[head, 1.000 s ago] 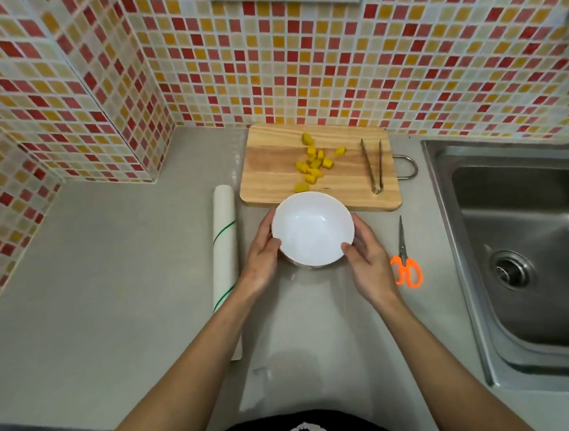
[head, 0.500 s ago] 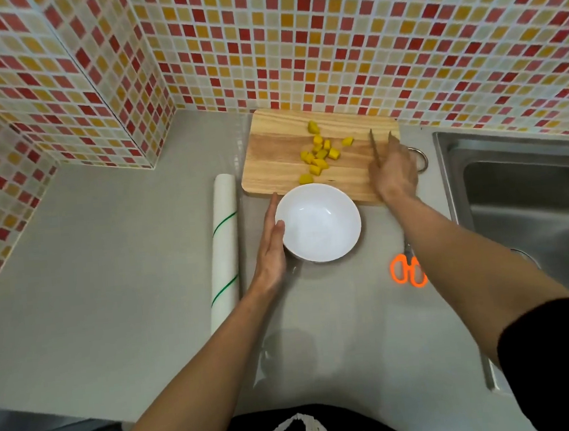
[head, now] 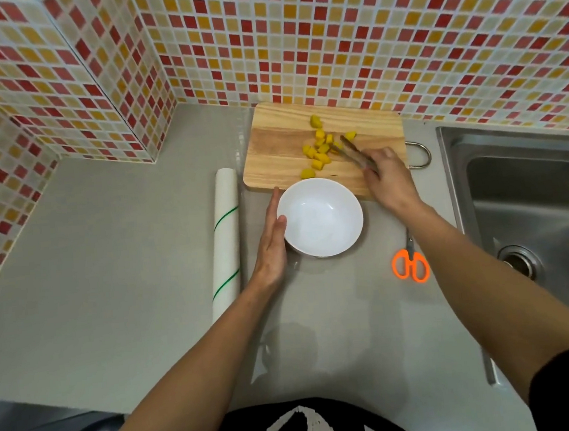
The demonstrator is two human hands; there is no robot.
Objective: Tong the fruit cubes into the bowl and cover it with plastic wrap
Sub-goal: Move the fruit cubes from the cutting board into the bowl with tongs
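The grey counter [head: 108, 265] runs into a tiled corner, with a steel sink [head: 534, 210] off to the person's right. Against the back wall lies the wooden cutting board [head: 271, 154], its long side along the wall, and it looks set there so the fruit sits just above the bowl. The roll of plastic wrap [head: 225, 241] lies left of the bowl, its long axis running from the wall toward the person, apparently parked until the covering step. The white bowl [head: 321, 217] is empty and touches the board's near edge, which keeps each carry short.

The left hand [head: 272, 247] is flat and open, its palm pressed against the bowl's left side, probably to steady it. The right hand [head: 388, 178] is closed around the handle end of the tongs [head: 353, 152]; their long axis slants up and left, tips pointing into the yellow fruit cubes [head: 320, 150] clustered mid-board. Whether the tips have nipped a cube I cannot tell. Orange-handled scissors [head: 411, 264] lie by the right forearm, blades toward the wall.
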